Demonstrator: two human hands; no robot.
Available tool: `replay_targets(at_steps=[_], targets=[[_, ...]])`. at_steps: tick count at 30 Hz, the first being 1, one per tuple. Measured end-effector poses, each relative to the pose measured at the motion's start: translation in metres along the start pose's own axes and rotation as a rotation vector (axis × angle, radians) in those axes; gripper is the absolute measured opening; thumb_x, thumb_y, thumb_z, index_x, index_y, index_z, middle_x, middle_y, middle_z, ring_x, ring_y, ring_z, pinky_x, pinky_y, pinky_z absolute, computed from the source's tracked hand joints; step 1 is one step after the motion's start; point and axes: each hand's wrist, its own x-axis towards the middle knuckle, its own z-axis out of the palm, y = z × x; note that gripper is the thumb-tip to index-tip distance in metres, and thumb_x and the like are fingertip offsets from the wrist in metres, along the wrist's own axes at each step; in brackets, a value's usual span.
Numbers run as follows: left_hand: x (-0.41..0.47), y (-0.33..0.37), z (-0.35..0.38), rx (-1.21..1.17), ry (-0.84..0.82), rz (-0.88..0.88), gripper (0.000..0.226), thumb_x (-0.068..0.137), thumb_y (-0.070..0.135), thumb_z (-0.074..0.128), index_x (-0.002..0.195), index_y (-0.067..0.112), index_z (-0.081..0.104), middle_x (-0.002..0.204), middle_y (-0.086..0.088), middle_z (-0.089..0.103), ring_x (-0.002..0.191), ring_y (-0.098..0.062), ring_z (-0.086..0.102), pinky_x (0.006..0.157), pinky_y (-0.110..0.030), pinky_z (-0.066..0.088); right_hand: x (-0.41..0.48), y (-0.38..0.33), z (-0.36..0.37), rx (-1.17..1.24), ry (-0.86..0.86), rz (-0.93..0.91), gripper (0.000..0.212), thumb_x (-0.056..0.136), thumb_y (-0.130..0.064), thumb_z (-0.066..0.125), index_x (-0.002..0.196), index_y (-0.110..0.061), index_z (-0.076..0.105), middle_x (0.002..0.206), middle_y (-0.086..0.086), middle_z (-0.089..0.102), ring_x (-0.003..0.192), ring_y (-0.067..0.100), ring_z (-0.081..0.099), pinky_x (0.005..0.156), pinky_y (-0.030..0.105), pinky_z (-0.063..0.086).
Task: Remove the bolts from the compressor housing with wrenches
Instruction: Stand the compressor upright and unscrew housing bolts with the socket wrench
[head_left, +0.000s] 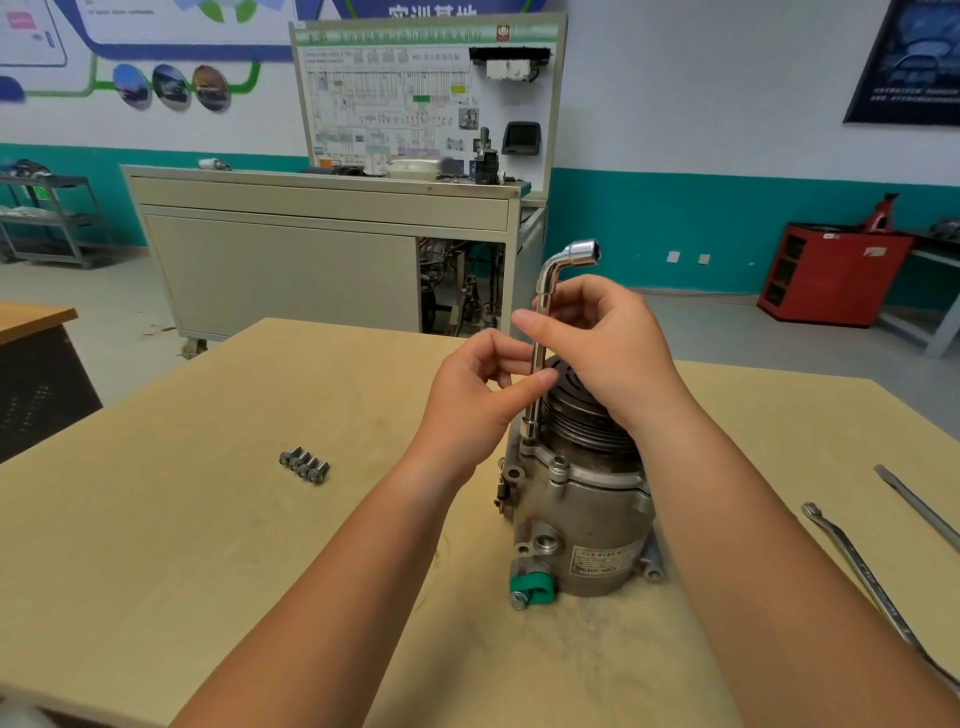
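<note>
**Both hands on the upright socket wrench at the compressor**

Your two forearms are reaching forward over the pale wooden worktop (208, 545). Nearest to you, the compressor housing (587, 519) is standing on end in the middle of the worktop. A green clip (531, 590) is sitting at its base and a label plate (602, 561) is facing you. To your right, a long flat wrench (857, 577) is lying on the worktop. Just beyond it a flat metal bar (919, 512) is lying at a similar angle, apart from the housing.

To your left, well apart from the housing, four loose bolts (305, 464) are lying side by side in a short row.

Above the housing body, the black grooved pulley (576, 421) is facing upward, partly hidden behind your right wrist. The L-shaped socket wrench (540, 353) is standing almost upright at the pulley's left side. Its lower end is meeting the housing flange; what it is seated on is hidden. Your left hand (467, 400) is pinching the middle of the shaft between thumb and fingers, a narrow grip. Your right hand (602, 353) is curling its grip round the shaft higher up, just below the bend. The open socket end is pointing to the right above your fingers.

Farther off, a grey cabinet (280, 260) with a wiring-diagram board (415, 98) is standing on the floor, and a red tool cart (831, 273) is standing by the teal-banded wall.
</note>
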Motion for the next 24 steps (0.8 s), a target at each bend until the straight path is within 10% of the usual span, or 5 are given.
replay_targets(at_steps=[7, 11, 17, 24], targets=[[-0.0019, -0.0006, 0.0019, -0.041, 0.0, -0.022, 0.015, 0.082, 0.002, 0.069, 0.088, 0.013, 0.062, 0.086, -0.004, 0.063, 0.086, -0.024, 0.053, 0.087, -0.045, 0.048, -0.0005, -0.0005, -0.0004, -0.047, 0.04, -0.02, 0.02, 0.075, -0.035, 0.075, 0.068, -0.028, 0.057, 0.064, -0.013, 0.057, 0.057, -0.007, 0.052, 0.054, 0.009, 0.043], [-0.0051, -0.0002, -0.0014, -0.035, -0.046, -0.001, 0.018, 0.092, 0.005, 0.058, 0.095, 0.02, 0.066, 0.081, 0.014, 0.07, 0.076, 0.006, 0.059, 0.066, -0.008, 0.044, -0.0016, -0.0018, -0.0031, -0.026, -0.038, -0.013, 0.012, 0.085, -0.03, 0.066, 0.075, -0.025, 0.067, 0.071, -0.008, 0.067, 0.07, 0.003, 0.062, 0.064, 0.017, 0.051], [-0.0076, 0.0014, -0.0008, -0.003, -0.051, 0.034, 0.024, 0.095, 0.004, 0.051, 0.095, 0.018, 0.07, 0.083, 0.013, 0.072, 0.078, 0.009, 0.061, 0.063, -0.003, 0.041, -0.0042, -0.0055, -0.0049, 0.018, -0.102, -0.026, 0.016, 0.092, -0.024, 0.056, 0.084, -0.023, 0.07, 0.08, -0.013, 0.068, 0.071, -0.008, 0.061, 0.052, 0.002, 0.042], [-0.0028, -0.0033, -0.0002, 0.022, 0.028, 0.054, 0.009, 0.085, 0.004, 0.067, 0.088, 0.013, 0.066, 0.086, -0.013, 0.067, 0.084, -0.034, 0.057, 0.084, -0.042, 0.05, -0.0012, -0.0007, -0.0021, -0.004, -0.057, 0.012, 0.022, 0.08, -0.038, 0.07, 0.093, -0.02, 0.068, 0.086, -0.005, 0.068, 0.084, 0.009, 0.064, 0.074, 0.024, 0.051]])
